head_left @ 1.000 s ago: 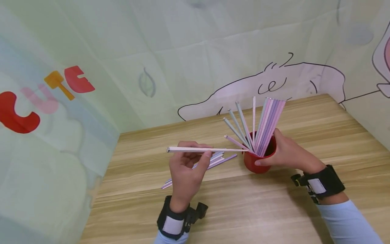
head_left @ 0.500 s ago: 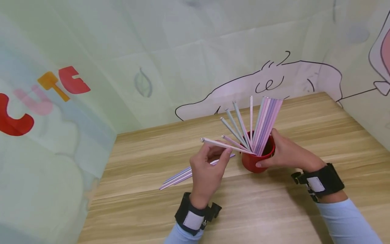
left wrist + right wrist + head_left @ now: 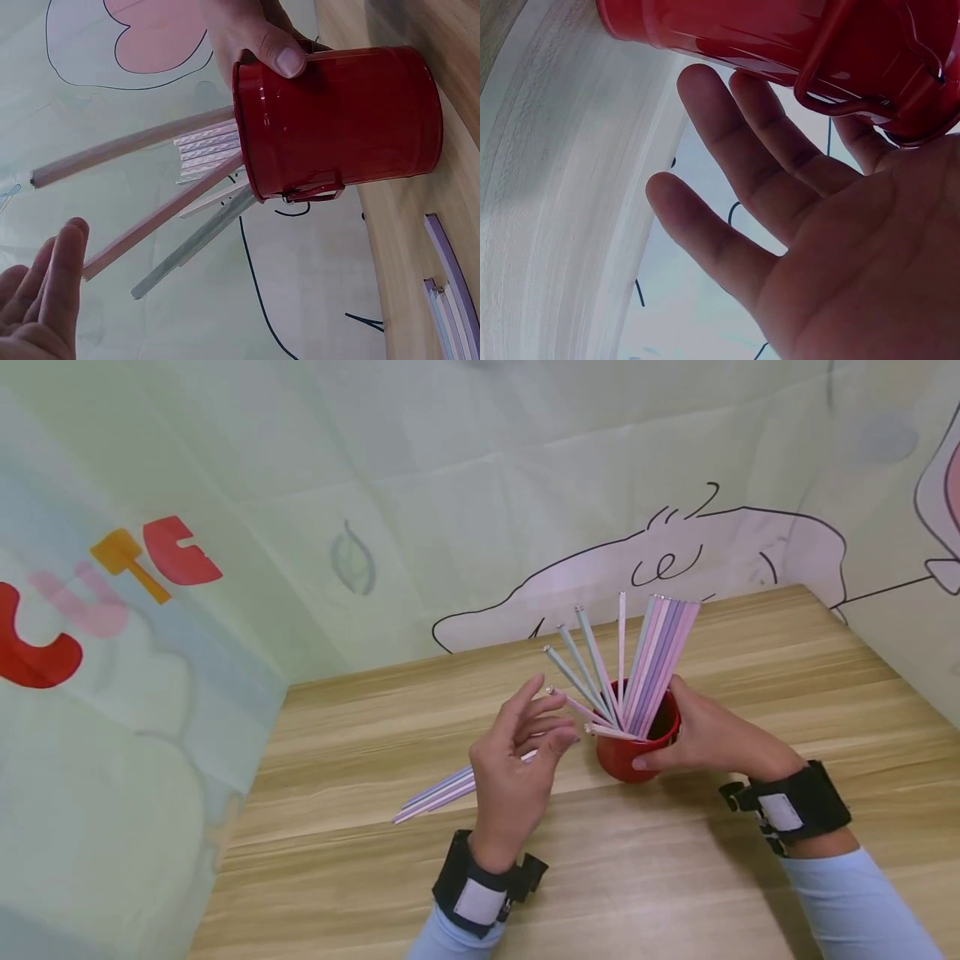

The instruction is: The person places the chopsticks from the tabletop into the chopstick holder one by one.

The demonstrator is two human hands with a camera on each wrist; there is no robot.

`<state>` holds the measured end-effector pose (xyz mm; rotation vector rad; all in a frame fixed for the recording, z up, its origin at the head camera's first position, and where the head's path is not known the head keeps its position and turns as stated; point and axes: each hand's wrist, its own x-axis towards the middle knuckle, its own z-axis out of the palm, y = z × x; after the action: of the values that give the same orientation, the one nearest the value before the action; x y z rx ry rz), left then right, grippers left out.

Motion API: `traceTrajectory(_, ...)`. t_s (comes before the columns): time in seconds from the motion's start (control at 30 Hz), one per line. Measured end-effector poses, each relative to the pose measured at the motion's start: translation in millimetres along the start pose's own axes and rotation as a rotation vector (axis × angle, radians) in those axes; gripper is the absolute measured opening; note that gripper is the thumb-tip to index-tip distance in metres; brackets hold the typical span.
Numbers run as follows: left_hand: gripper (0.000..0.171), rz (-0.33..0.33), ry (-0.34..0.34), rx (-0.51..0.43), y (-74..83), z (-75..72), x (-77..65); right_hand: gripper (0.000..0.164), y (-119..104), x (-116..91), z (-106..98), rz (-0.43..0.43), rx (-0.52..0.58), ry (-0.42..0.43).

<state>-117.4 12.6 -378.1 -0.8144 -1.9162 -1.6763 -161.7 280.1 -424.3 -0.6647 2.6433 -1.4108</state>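
A small red metal pail [image 3: 621, 763] stands upright on the table, with slim pastel pencil-like sticks [image 3: 654, 668] fanned out of its mouth. My right hand [image 3: 712, 735] grips the pail from the right, thumb over the front of the rim. In the right wrist view, some fingers spread out below the pail's wire handle [image 3: 832, 52]. Just left of the pail, my left hand [image 3: 516, 768] is raised with loosely bent fingers and holds nothing. A pale pink stick [image 3: 611, 732] leans low over the rim towards it. The left wrist view shows fingertips [image 3: 71, 251] apart from the sticks.
More loose sticks [image 3: 438, 793] lie on the wooden table [image 3: 322, 868], partly hidden behind my left hand. A printed cloth backdrop [image 3: 450, 527] rises along the table's back and left edges.
My left hand has moved right to the pail and let go of the pale pink stick, which now rests in the pail. My right hand keeps its hold on the pail.
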Motion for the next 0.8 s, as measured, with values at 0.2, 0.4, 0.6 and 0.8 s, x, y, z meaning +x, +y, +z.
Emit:
traceTrajectory(0.2, 0.030, 0.029, 0.018, 0.044, -6.3, -10.7, 0.7, 0.098, 3, 1, -1, -0.050, 0.014, -0.017)
traceTrajectory(0.4, 0.021, -0.023, 0.048, 0.162, -16.3, -26.4, 2.4, 0.098, 4, 2, -2, -0.046, 0.002, -0.033)
traceTrajectory(0.6, 0.020, -0.121, -0.035, 0.335, -30.6, -37.7, 1.6, 0.093, 2, 1, -1, -0.019, 0.018, -0.025)
traceTrajectory(0.8, 0.017, -0.256, -0.215, 0.625, -43.8, -45.6, -3.5, 0.091, 2, 1, 1, -0.001, 0.024, 0.008)
